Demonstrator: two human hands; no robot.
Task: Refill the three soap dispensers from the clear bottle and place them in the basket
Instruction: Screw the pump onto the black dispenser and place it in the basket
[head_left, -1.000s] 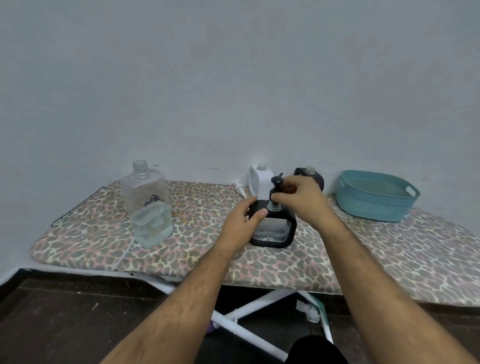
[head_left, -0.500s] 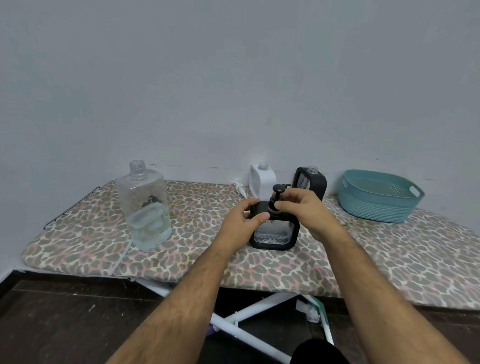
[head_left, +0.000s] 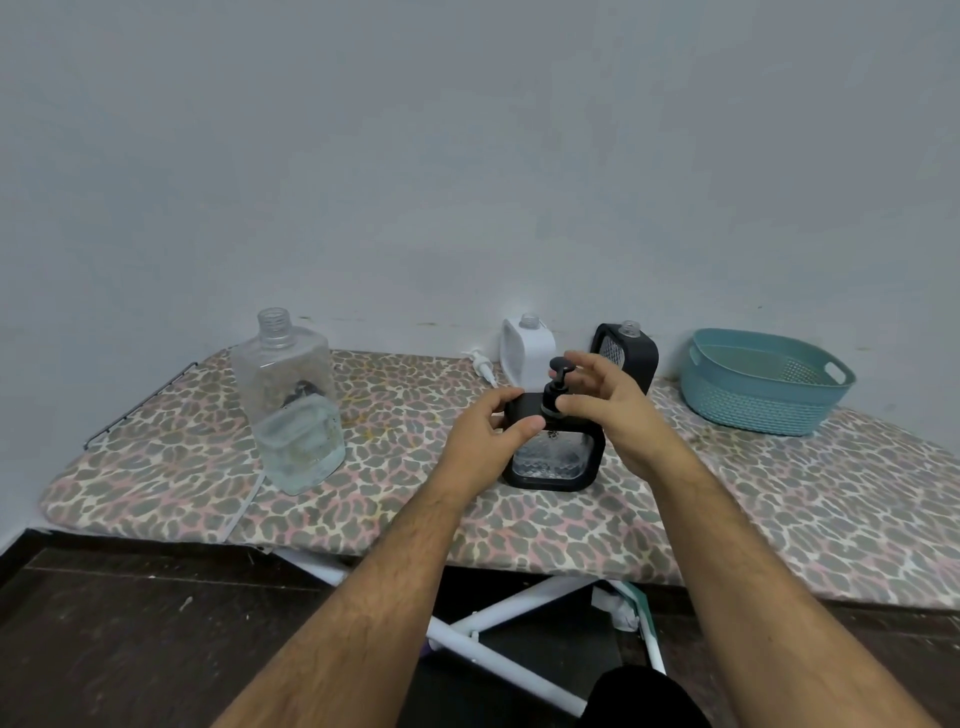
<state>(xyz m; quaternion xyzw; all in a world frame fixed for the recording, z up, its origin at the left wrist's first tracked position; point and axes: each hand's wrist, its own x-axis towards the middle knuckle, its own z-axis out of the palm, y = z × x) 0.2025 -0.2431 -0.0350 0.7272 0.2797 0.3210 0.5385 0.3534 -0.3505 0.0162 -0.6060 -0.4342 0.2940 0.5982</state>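
Observation:
A black-framed soap dispenser (head_left: 553, 460) stands mid-board with clear liquid in its lower part. My left hand (head_left: 485, 434) grips its upper left corner. My right hand (head_left: 605, 402) pinches the collar of its black pump (head_left: 558, 382) between thumb and fingers. Behind it stand a white dispenser (head_left: 524, 353) and a second black dispenser (head_left: 631, 353), both with open necks. The clear bottle (head_left: 291, 405), uncapped and about a third full, is upright at the left. The teal basket (head_left: 763, 382) sits at the right.
A white pump head (head_left: 483, 366) lies on the leopard-print ironing board (head_left: 779, 499) beside the white dispenser. The wall runs close behind the board. White board legs (head_left: 498, 623) and a dark floor show below the front edge.
My right hand slid from covering the pump top down to its collar, and the pump head now shows. The left hand stays on the dispenser. The view has shifted slightly.

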